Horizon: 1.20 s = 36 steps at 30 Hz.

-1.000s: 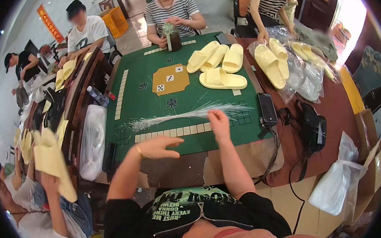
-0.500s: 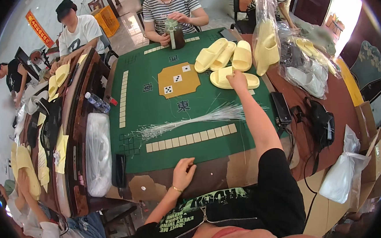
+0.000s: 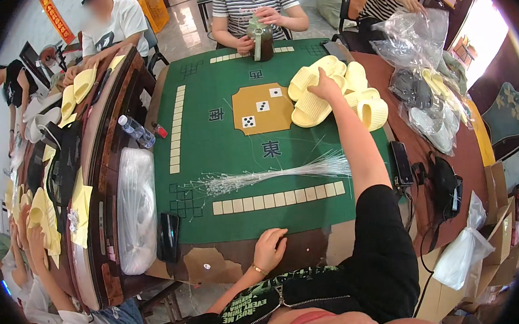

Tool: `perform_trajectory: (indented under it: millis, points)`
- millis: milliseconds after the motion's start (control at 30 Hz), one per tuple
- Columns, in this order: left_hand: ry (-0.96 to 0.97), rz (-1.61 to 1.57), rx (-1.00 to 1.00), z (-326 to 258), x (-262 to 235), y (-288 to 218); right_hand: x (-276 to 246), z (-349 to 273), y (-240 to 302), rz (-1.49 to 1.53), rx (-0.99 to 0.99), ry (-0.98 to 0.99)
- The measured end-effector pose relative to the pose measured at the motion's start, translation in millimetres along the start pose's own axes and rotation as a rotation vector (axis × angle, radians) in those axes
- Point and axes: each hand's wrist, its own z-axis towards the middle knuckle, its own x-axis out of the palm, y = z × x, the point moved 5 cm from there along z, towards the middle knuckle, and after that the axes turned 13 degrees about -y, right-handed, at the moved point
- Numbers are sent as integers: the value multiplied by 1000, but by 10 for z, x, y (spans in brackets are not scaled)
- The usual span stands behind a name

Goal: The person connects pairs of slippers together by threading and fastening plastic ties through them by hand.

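Pale yellow slippers lie in a loose cluster on the right part of the green mahjong-style mat [image 3: 203, 130]. My right hand [image 3: 328, 88] reaches over them and is closed on one yellow slipper [image 3: 311, 111]; its fingertips are partly hidden. Beside it rest other slippers, one [image 3: 356, 77] farther back and another [image 3: 373, 113] to the right. My left hand [image 3: 270, 250] holds nothing and rests at the table's near edge, its fingers loosely bent and apart. Between the hands a bundle of thin clear plastic ties [image 3: 260, 177] stretches across the mat.
Opposite, a person holds a jug [image 3: 261, 43] of dark liquid. At far right another person handles a clear plastic bag [image 3: 416, 30]; bagged shoes [image 3: 428, 123] lie nearby. A black phone [image 3: 169, 237], plastic-wrapped pack [image 3: 137, 209] and bottle [image 3: 137, 131] line the left side.
My right hand has shifted a slipper leftward and away from me. The tall bagged slippers have left their upright place, and the person at far right now handles a bag. The view has shifted.
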Motion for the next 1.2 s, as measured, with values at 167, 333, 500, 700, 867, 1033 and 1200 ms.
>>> perform_trajectory:
  millis: [167,333,500,700,867,1033,1200]
  points:
    - [-9,-42,1,25,-24,-8,303,315,-81,133,100,239]
    - [-31,-47,-6,0,-30,6,403,79,107,80,-208,9]
    - [-29,-73,-12,26,-34,3,78,-284,238,369,-31,132]
    - [-38,-289,-249,124,-205,5,-670,-1385,740,1110,339,469]
    - [-385,-418,-230,523,-630,-17,-1244,-2360,874,1364,491,663]
    - [-425,-603,-250,841,-802,-23,-1398,-3359,778,1433,741,539]
    - [-66,-91,-129,950,-278,197,-843,-4048,572,1325,901,659]
